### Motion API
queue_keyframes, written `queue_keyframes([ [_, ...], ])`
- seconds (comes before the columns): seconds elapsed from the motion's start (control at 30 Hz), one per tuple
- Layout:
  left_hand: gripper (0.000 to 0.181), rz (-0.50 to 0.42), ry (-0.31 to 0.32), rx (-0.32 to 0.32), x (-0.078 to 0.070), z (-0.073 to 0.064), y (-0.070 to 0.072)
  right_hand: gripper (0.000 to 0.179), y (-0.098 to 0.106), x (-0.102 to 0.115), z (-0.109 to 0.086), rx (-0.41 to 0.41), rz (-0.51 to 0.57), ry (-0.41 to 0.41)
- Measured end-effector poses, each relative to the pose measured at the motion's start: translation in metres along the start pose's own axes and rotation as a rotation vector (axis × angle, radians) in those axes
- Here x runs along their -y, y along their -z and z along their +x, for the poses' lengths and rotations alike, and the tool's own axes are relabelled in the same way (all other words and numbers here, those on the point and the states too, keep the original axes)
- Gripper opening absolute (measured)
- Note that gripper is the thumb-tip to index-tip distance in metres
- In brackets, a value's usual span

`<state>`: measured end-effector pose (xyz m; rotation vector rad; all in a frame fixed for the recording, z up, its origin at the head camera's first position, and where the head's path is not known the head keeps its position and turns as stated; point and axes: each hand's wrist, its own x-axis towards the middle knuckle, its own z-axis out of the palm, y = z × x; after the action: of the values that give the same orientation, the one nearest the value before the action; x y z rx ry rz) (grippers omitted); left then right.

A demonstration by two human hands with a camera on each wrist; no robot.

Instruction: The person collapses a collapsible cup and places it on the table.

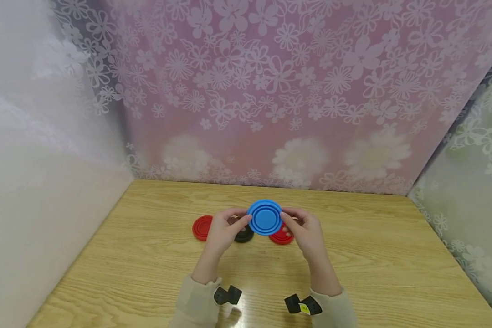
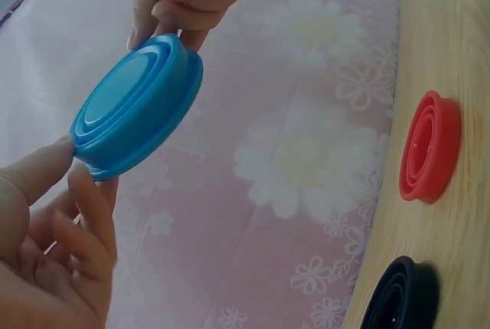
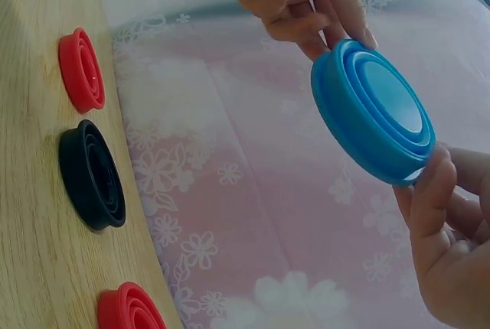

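Held up above the table between both hands is a blue collapsible cup [image 1: 264,217], folded into a flat disc of concentric rings. My left hand [image 1: 224,230] pinches its left edge between thumb and fingers. On the opposite edge, my right hand [image 1: 308,231] grips it the same way. Behind the hands, a red collapsed cup [image 1: 202,228], a black collapsed cup [image 1: 243,234] and a second red collapsed cup [image 1: 281,235] lie in a row on the table. In the head view the hands and the blue cup partly cover these three.
The wooden table [image 1: 385,255] runs back to a pink flowered curtain [image 1: 246,91]. Pale sheeting [image 1: 45,159] stands along the left side, and a flowered sheet [image 1: 475,196] along the right. Small black devices [image 1: 228,295] are strapped at both sleeves.
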<state>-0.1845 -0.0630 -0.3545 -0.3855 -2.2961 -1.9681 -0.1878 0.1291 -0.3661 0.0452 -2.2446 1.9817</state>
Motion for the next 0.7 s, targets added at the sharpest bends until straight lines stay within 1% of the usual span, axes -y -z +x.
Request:
queue_keyframes([
  [0.1,0.021,-0.043,0.051,0.003,0.0004,0.0001,-0.0002,0.023,-0.0002,0.0001,0.0008,0.014,0.057,-0.015],
  [0.2,0.022,-0.061,0.074,0.001,0.0001,0.0003,-0.0002,0.023,0.0000,-0.0003,0.0012,0.019,0.096,-0.018],
  [0.3,0.023,-0.076,0.076,0.003,-0.0001,0.0006,-0.0001,0.023,0.0003,-0.0014,0.0018,0.021,0.115,-0.013],
  [0.53,0.022,-0.118,0.070,0.002,0.0028,0.0016,0.0004,0.023,0.0005,-0.0033,0.0027,-0.003,0.115,0.000],
  [0.7,0.019,-0.129,0.064,-0.018,0.0040,0.0016,0.0001,0.022,0.0001,-0.0040,0.0029,-0.016,0.146,-0.002],
])
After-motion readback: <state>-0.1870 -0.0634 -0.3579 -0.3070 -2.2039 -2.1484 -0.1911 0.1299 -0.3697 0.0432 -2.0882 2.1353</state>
